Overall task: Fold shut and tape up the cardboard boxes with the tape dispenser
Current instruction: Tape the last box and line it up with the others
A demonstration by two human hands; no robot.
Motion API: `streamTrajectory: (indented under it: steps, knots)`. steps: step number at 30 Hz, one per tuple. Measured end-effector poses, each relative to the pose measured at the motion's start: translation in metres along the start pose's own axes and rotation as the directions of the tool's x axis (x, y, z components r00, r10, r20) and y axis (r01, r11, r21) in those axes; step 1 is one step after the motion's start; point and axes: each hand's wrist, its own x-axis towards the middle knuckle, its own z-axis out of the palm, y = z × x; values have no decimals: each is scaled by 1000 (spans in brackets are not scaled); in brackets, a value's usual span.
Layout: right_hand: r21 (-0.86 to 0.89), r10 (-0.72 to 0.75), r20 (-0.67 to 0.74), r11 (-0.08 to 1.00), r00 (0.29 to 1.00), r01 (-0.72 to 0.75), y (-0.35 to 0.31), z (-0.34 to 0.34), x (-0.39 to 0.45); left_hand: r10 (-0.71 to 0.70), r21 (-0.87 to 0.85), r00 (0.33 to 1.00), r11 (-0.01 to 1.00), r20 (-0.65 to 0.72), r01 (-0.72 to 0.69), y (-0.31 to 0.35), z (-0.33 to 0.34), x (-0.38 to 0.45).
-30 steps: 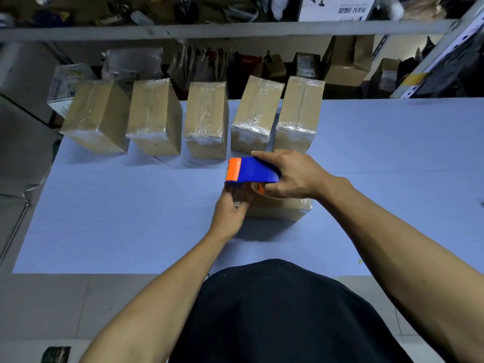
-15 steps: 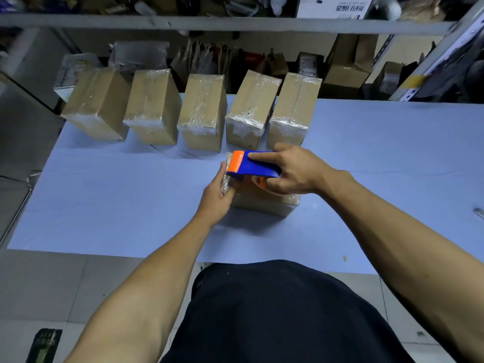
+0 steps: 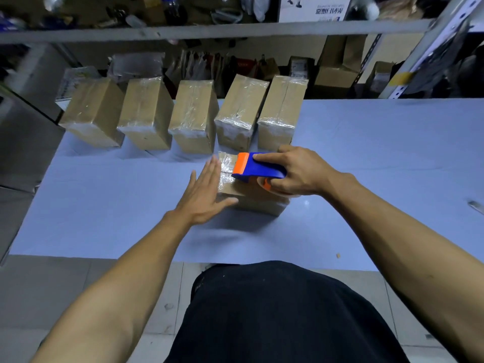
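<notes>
Centrally on the worktop (image 3: 104, 205), just in front of a row of five taped boxes (image 3: 192, 115), the cardboard box (image 3: 251, 199) being sealed is laid flat, its long axis running left to right. Its left end is already wrapped in glossy tape. The tape dispenser (image 3: 258, 169) is held over the top face, orange edge toward that left end, the right hand (image 3: 298, 171) clamped around its handle. The left hand (image 3: 205, 193) is laid against the left end, fingers (image 3: 213, 170) straight and together. Tape would likely be torn off there.

Left hand (image 3: 207, 191) flat, right hand (image 3: 296, 171) gripping
</notes>
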Motion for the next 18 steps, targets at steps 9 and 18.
streamTrajectory:
  steps: [9, 18]
  knots:
    - [12, 54, -7, 998, 999, -54, -3, 2, 3, 208, 162, 974, 962, 91, -221, 16, -6, 55]
    - [57, 60, 46, 996, 997, -63, 1, -4, -3, 181, 141, 981, 972, 71, -190, 14, -3, 55]
